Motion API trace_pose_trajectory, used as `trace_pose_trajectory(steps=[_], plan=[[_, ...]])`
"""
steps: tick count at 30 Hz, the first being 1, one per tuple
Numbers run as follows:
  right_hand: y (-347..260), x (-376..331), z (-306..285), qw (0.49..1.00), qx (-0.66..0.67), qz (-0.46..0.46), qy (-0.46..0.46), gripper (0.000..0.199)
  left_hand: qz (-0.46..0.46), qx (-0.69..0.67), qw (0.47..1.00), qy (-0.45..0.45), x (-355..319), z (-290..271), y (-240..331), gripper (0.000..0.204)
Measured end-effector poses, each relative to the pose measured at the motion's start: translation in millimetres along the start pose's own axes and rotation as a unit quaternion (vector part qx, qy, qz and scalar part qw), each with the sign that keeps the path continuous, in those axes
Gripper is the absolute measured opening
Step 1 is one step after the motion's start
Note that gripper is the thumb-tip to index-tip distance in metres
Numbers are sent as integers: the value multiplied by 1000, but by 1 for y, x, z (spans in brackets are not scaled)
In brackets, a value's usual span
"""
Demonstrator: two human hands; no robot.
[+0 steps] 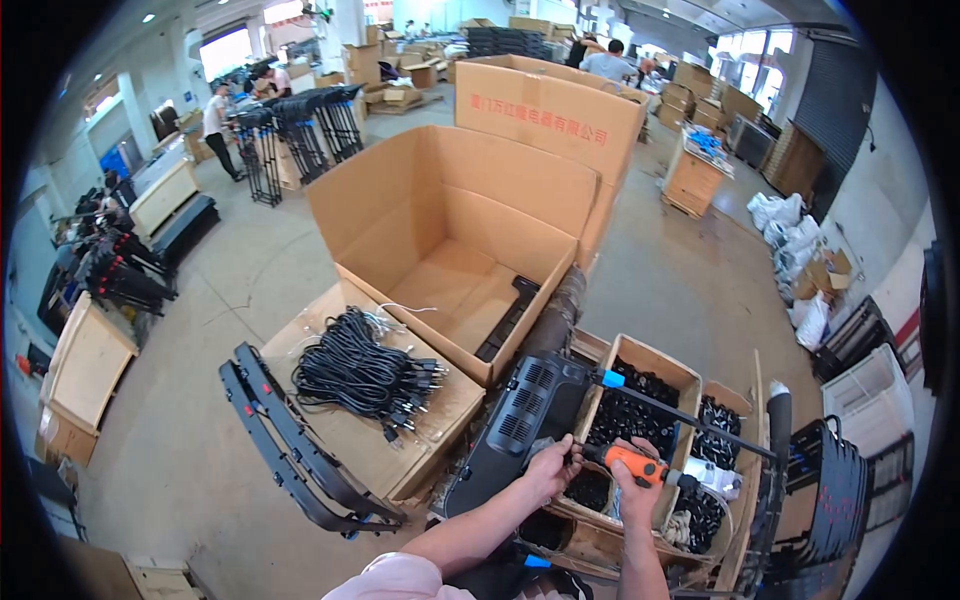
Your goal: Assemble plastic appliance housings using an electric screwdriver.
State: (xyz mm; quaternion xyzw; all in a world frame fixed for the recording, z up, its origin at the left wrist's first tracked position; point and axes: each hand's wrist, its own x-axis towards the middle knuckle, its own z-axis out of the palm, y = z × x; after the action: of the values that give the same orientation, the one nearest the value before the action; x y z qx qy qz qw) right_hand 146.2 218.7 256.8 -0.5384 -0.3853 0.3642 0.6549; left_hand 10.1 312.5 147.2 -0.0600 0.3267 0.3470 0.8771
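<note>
A black vented panel [522,420] is steadied at its near right edge by the left hand [553,466], whose fingers are curled onto the panel. An orange-handled power screwdriver [632,463] is gripped by the right hand [636,483], fingers wrapped closed around the handle, its tip pointed left toward the panel edge just beside the left hand. The two hands are held close together, near the bottom centre of the view.

The panel is laid slantwise, its far end reaching toward a large open cardboard box [455,240], in which a long black strip [508,317] is seen lying on the bottom. Directly right of the panel, a smaller carton of black parts [633,405] is set, its cardboard rim just beside the hands. To the left, a bundle of black cables [362,374] is spread on a flat cardboard sheet [340,440], and long black frame pieces [290,445] are leaned along that sheet's left edge.

Open concrete floor [190,440] is left on the near left; on the right the space is crowded by black racks [835,490].
</note>
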Motion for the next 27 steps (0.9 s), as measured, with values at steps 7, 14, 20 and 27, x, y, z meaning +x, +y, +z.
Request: trace_pose_trajectory(steps=[7,14,20,27], plan=[[1,10,22,1000,-21,8,-2,56,-36,1,996,-80,2,-13,30,21],[2,24,36,999,-45,20,-16,57,-30,-8,997,-68,-6,-5,48,22],[7,34,55,998,-50,26,-39,58,-26,-74,996,-45,1,-12,58,21],[1,49,79,996,-58,43,-43,57,-13,-73,995,-64,-5,-9,77,27]])
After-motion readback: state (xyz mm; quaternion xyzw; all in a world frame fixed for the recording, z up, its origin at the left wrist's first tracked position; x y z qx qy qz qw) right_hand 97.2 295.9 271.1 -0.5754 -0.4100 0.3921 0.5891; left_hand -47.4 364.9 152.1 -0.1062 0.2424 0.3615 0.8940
